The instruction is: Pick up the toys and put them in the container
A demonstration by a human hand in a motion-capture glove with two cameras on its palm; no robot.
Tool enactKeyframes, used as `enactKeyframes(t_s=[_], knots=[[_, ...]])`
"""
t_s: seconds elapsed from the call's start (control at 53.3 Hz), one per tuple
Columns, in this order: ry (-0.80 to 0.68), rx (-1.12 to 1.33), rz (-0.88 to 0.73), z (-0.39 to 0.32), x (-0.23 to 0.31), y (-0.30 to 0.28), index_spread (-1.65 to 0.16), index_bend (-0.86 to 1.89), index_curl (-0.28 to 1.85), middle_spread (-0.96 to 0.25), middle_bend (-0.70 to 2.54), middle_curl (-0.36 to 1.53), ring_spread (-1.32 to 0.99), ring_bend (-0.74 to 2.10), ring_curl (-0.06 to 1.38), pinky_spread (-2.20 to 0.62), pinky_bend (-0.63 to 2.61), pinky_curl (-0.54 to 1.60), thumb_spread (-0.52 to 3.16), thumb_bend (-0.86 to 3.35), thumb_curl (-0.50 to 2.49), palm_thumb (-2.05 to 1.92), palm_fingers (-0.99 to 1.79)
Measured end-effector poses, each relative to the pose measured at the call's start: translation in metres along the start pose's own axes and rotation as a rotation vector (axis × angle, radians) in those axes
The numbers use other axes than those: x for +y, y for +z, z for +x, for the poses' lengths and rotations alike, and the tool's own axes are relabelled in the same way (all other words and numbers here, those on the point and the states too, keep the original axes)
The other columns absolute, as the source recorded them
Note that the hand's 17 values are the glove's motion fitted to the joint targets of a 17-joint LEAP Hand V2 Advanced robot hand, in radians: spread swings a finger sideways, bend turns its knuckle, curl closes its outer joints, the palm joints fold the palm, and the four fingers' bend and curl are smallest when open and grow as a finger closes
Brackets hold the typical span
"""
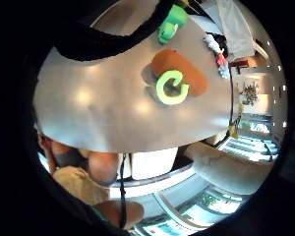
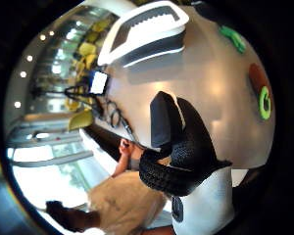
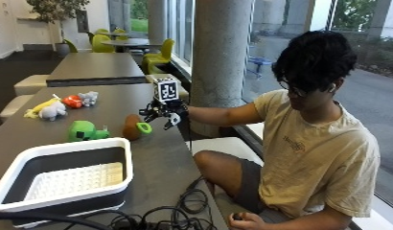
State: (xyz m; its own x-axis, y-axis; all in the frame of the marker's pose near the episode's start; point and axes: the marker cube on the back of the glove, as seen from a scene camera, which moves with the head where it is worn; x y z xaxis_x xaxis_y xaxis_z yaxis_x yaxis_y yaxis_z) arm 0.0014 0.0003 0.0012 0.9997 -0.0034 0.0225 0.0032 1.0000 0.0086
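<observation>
A brown plush toy [image 3: 131,126] with a lime green ring [image 3: 144,127] lies on the grey table [image 3: 158,158]. Left of it sits a green plush toy [image 3: 84,131]. Several small toys, yellow, white, red and grey [image 3: 59,106], lie further back at the left. The white and dark grey container [image 3: 63,178] stands at the near left, with nothing in it. My gloved right hand [image 3: 163,113] hovers just right of and above the brown toy, fingers spread and loosely bent, holding nothing. The palm views show the brown toy [image 1: 179,73] [image 2: 258,85], green toy [image 1: 172,22] [image 2: 233,38] and container [image 2: 144,30].
Black cables [image 3: 177,213] lie coiled at the table's near edge beside the container. The person sits on a bench at the table's right side. A concrete pillar [image 3: 221,57] rises behind the hand, and another table [image 3: 94,67] stands beyond.
</observation>
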Motion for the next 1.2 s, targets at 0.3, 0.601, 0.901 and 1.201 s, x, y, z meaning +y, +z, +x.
enactKeyframes(t_s=[0.3,0.601,0.901,1.201], knots=[[0.005,0.014,0.008,-0.004,0.000,-0.006,-0.24,0.29,0.21,-0.04,0.09,0.05,-0.03,0.17,0.05,-0.02,0.74,0.26,1.22,0.04,0.08,0.03,-0.16],[0.074,0.044,0.032,0.029,-0.004,-0.005,-0.27,0.24,0.29,-0.05,0.10,0.09,-0.04,0.17,0.11,-0.02,0.75,0.30,1.42,0.02,0.15,0.01,-0.18],[0.293,0.102,-0.023,0.128,-0.050,0.009,-0.26,0.05,0.22,-0.04,0.09,0.12,-0.04,0.20,0.18,-0.02,0.85,0.35,1.41,0.02,0.22,0.08,-0.30],[0.267,0.367,-0.193,0.131,-0.091,0.039,-0.27,0.04,0.15,-0.03,0.13,0.16,-0.07,0.31,0.26,-0.02,0.89,0.37,1.36,0.01,0.27,0.16,-0.22]])
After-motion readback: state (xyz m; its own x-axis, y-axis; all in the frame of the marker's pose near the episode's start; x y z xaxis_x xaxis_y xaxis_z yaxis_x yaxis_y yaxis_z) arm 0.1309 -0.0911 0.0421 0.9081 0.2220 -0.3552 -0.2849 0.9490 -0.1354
